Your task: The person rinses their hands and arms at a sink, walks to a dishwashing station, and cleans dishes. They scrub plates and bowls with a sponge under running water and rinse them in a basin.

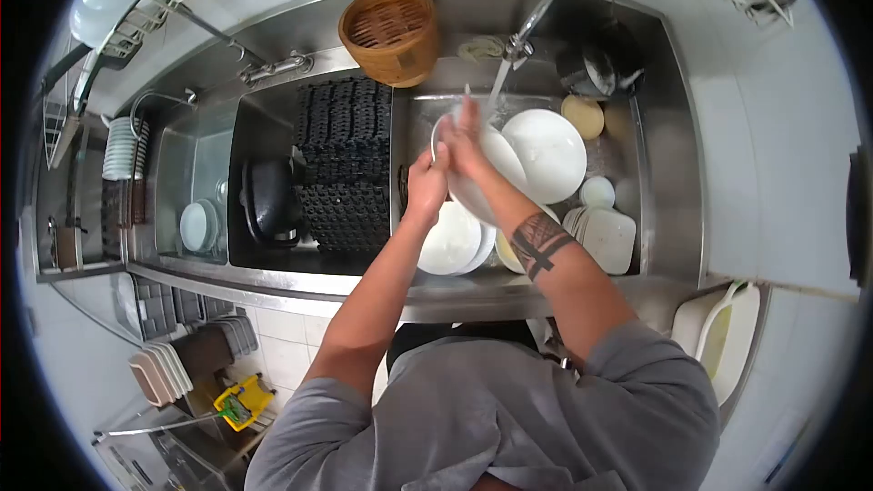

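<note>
A white dish (491, 180) is tilted over the right-hand sink, beside a stream of water from the tap (516, 52). My left hand (427, 184) is closed on its left rim. My right hand (466, 141) lies over the dish's upper left part, fingers pointing up and somewhat blurred; whether it holds anything cannot be made out. Another white bowl (546, 156) sits just right of the dish, and white plates (449, 238) lie below it in the same sink.
A bamboo steamer (389, 35) stands behind the sinks. Black racks (344, 164) fill part of the middle sink, next to a black container (270, 200). Rectangular white dishes (608, 241), a round yellowish item (582, 116) and dark pans (600, 68) are at the right.
</note>
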`<state>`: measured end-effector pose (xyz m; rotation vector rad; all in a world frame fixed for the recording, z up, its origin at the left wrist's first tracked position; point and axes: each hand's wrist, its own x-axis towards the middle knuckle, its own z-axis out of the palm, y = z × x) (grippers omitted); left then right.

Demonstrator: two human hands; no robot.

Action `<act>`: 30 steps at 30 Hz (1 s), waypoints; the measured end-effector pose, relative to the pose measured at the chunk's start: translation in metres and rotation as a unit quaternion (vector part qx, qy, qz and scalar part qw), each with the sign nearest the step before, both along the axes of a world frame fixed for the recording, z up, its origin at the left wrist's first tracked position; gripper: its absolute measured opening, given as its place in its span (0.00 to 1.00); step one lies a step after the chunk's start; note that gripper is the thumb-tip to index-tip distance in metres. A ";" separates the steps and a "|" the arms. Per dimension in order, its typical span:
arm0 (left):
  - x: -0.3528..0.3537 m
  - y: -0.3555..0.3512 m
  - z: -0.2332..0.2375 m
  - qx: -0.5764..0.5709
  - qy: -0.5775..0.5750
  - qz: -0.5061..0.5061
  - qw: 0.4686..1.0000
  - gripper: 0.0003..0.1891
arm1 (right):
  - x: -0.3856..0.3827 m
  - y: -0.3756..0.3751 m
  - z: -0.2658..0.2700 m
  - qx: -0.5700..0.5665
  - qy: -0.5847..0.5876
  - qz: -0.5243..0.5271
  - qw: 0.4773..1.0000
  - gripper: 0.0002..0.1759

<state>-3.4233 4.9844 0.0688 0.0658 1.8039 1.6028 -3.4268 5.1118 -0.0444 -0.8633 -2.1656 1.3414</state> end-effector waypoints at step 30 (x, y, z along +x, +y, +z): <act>-0.023 -0.089 -0.062 0.311 -0.196 0.062 0.928 0.26 | 0.141 -0.037 0.097 -0.506 0.044 0.026 0.861 0.32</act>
